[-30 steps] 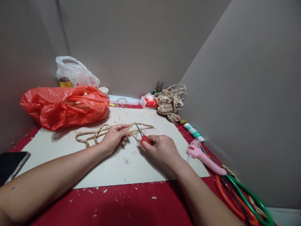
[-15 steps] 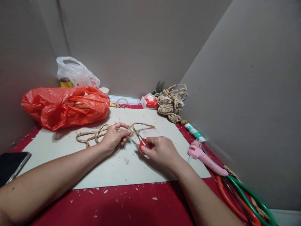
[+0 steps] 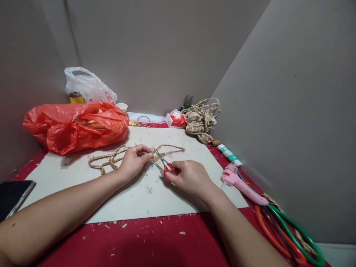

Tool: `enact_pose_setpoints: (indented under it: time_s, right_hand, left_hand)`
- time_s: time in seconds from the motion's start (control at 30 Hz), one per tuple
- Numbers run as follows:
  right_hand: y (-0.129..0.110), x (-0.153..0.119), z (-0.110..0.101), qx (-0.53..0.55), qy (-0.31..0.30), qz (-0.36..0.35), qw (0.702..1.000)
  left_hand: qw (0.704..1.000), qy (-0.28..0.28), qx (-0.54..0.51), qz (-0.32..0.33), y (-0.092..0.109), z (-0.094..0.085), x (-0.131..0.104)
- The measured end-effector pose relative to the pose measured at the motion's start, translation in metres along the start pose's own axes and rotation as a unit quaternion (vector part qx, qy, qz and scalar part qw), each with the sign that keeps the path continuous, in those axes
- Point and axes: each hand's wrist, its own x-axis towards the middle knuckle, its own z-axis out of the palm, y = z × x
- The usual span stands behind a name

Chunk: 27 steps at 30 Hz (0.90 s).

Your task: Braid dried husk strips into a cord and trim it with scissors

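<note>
My left hand point(image 3: 135, 160) pinches a braided straw cord point(image 3: 169, 146) between thumb and fingers above the white sheet point(image 3: 133, 202). The cord's short end points right, and its looped length lies on the sheet to the left of the hand. In my right hand point(image 3: 189, 176) are small scissors with red handles point(image 3: 167, 172). Their blades stand apart, with the tips at the cord close to my left fingertips. Whether the blades touch the cord is too small to tell.
An orange-red plastic bag point(image 3: 75, 128) fills the back left, and a phone point(image 3: 13, 196) lies at the left edge. Coiled straw rope point(image 3: 197, 120) is at the back right. A pink glue gun point(image 3: 241, 185) and green-handled tool point(image 3: 297, 230) lie right.
The view has shifted slightly. My left hand's lower fingers have curled in out of sight, and the cord's right end lies a little farther right. The scissors remain in my right hand.
</note>
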Motion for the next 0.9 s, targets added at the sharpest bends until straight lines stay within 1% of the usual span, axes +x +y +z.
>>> enact_pose_setpoints:
  time_s: [0.13, 0.27, 0.33, 0.53, 0.63, 0.8, 0.9]
  right_hand:
    - [-0.001, 0.000, -0.001, -0.010, 0.005, -0.002, 1.000]
    - [-0.004, -0.001, 0.001, -0.018, 0.005, -0.003, 1.000]
    - [-0.005, -0.001, 0.001, -0.019, 0.005, -0.004, 1.000]
    - [-0.009, -0.001, 0.001, -0.006, -0.004, 0.006, 1.000]
    - [-0.010, -0.001, -0.001, 0.006, -0.013, 0.012, 1.000]
    - [-0.010, -0.001, -0.003, 0.025, -0.015, 0.008, 1.000]
    - [-0.009, -0.001, -0.003, 0.042, -0.009, 0.002, 0.999]
  left_hand:
    - [0.992, 0.024, 0.104, 0.070, 0.002, 0.000, -0.002]
    - [0.967, 0.034, 0.217, 0.126, 0.005, 0.001, -0.007]
    - [0.956, 0.029, 0.249, 0.150, 0.005, 0.001, -0.010]
    - [0.924, 0.037, 0.314, 0.215, 0.001, -0.001, -0.011]
    - [0.912, 0.040, 0.334, 0.236, -0.001, -0.003, -0.010]
    - [0.905, 0.041, 0.343, 0.247, -0.002, -0.004, -0.009]
    - [0.910, 0.047, 0.336, 0.240, 0.000, -0.003, -0.008]
